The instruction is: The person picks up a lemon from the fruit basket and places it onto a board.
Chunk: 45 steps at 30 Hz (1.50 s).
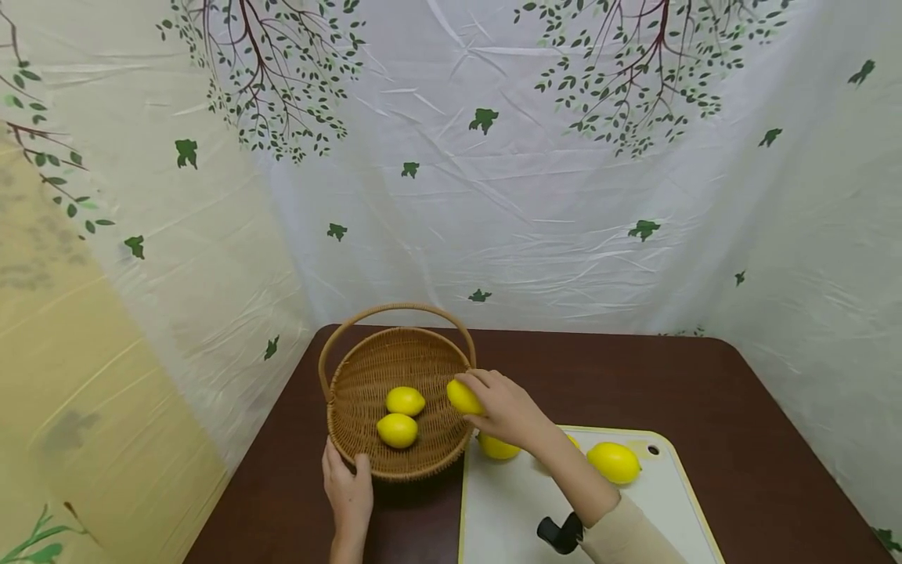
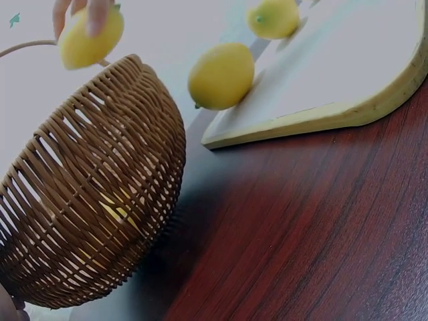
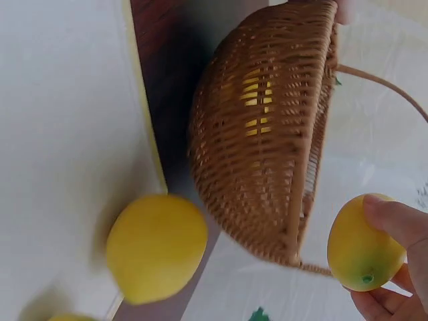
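My right hand (image 1: 509, 407) pinches a yellow lemon (image 1: 464, 397) between thumb and fingers at the right rim of a brown wicker basket (image 1: 359, 376). In the right wrist view this lemon (image 3: 364, 244) shows a greenish tip and hangs beside the rim. Two lemons (image 1: 398, 431) lie inside the basket, side by side. My left hand (image 1: 348, 486) grips the basket's near left rim, thumb on the edge; the left wrist view shows the woven wall (image 2: 107, 180) from close by. Several lemons (image 1: 614, 463) rest on a white cutting board (image 1: 514, 517), one partly hidden by my right forearm.
The board has a yellow-green border and a hole in its far right corner. Beneath everything is a dark reddish-brown table (image 1: 599, 372). The basket's tall arched handle (image 1: 398, 307) rises at its far side. A white leaf-patterned curtain (image 1: 550, 235) hangs behind the table.
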Each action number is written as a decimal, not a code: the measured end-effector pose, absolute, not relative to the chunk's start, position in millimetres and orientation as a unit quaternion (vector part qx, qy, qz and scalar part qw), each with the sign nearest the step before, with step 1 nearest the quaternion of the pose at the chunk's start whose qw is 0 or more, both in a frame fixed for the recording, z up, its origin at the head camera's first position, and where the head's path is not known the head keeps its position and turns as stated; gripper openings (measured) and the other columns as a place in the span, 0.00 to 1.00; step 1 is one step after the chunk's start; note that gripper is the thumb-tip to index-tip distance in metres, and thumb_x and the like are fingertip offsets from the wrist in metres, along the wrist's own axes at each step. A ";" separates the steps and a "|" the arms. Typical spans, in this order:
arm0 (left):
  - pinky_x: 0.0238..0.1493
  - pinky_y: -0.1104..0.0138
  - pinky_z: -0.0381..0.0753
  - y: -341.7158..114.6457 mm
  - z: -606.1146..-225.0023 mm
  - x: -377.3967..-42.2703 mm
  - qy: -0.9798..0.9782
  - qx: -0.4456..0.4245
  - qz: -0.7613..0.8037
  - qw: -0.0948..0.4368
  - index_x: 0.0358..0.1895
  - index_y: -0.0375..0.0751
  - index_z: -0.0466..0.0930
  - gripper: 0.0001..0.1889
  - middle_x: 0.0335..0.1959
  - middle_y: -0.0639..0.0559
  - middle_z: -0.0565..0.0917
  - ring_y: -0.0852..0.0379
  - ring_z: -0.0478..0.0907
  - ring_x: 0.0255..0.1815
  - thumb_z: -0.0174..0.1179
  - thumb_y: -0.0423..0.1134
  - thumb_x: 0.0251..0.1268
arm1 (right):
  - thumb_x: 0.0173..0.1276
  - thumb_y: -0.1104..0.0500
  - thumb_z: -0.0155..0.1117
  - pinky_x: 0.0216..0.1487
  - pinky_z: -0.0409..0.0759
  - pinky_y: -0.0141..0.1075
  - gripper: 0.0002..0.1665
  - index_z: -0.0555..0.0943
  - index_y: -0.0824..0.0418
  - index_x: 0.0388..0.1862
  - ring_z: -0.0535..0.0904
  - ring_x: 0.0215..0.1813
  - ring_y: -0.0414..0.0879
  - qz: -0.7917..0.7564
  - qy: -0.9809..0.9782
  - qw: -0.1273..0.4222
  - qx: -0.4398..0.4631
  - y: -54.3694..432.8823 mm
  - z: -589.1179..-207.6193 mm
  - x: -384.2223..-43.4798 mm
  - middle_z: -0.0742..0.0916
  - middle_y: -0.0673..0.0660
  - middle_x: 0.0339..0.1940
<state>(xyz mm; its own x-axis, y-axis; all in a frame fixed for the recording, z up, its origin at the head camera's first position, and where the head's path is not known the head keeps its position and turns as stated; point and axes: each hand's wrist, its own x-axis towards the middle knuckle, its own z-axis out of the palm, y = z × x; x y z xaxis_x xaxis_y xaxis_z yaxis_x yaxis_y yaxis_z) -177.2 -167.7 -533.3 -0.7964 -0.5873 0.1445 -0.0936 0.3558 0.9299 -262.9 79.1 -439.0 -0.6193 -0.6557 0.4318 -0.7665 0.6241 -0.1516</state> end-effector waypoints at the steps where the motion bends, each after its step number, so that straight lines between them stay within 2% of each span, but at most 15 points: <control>1: 0.58 0.43 0.56 -167.7 -533.3 -177.0 -0.790 0.217 -0.525 0.232 0.71 0.31 0.42 0.36 0.68 0.30 0.51 0.34 0.52 0.66 0.46 0.36 0.62 | 0.52 0.55 0.71 0.50 0.74 0.42 0.35 0.71 0.59 0.59 0.74 0.51 0.50 0.167 -0.885 0.174 0.397 84.6 -439.6 -261.1 0.77 0.57 0.54; 9: 0.58 0.43 0.55 -166.8 -533.3 -175.4 -0.791 0.223 -0.526 0.220 0.71 0.31 0.41 0.36 0.68 0.30 0.51 0.34 0.52 0.66 0.46 0.36 0.63 | 0.48 0.55 0.74 0.51 0.73 0.42 0.37 0.72 0.61 0.58 0.74 0.52 0.50 0.183 -0.899 0.204 0.342 129.5 -455.4 -244.0 0.78 0.56 0.53; 18: 0.57 0.44 0.57 -166.2 -532.4 -174.3 -0.791 0.233 -0.521 0.222 0.71 0.32 0.43 0.35 0.67 0.31 0.52 0.34 0.54 0.65 0.46 0.35 0.62 | 0.46 0.56 0.75 0.49 0.74 0.45 0.38 0.73 0.60 0.58 0.75 0.50 0.51 0.213 -0.909 0.207 0.291 167.5 -477.8 -216.8 0.78 0.55 0.52; 26: 0.58 0.44 0.55 -168.5 -530.6 -174.7 -0.791 0.226 -0.522 0.226 0.71 0.31 0.43 0.35 0.68 0.31 0.52 0.34 0.53 0.65 0.45 0.35 0.62 | 0.42 0.57 0.77 0.46 0.76 0.45 0.38 0.74 0.62 0.55 0.75 0.48 0.52 0.199 -0.905 0.248 0.282 189.2 -484.2 -204.6 0.79 0.57 0.50; 40: 0.58 0.44 0.56 -165.3 -531.4 -174.6 -0.792 0.226 -0.514 0.239 0.71 0.30 0.46 0.34 0.66 0.30 0.54 0.33 0.55 0.64 0.46 0.34 0.61 | 0.36 0.60 0.78 0.44 0.75 0.47 0.40 0.75 0.63 0.53 0.76 0.46 0.53 0.178 -0.913 0.265 0.254 232.2 -504.7 -181.6 0.80 0.58 0.48; 45: 0.58 0.44 0.55 -164.7 -530.5 -174.2 -0.792 0.225 -0.518 0.234 0.71 0.30 0.44 0.34 0.67 0.30 0.53 0.34 0.54 0.65 0.45 0.35 0.62 | 0.33 0.60 0.78 0.43 0.74 0.43 0.39 0.76 0.64 0.51 0.77 0.42 0.50 0.169 -0.911 0.275 0.256 243.8 -514.7 -173.0 0.81 0.57 0.45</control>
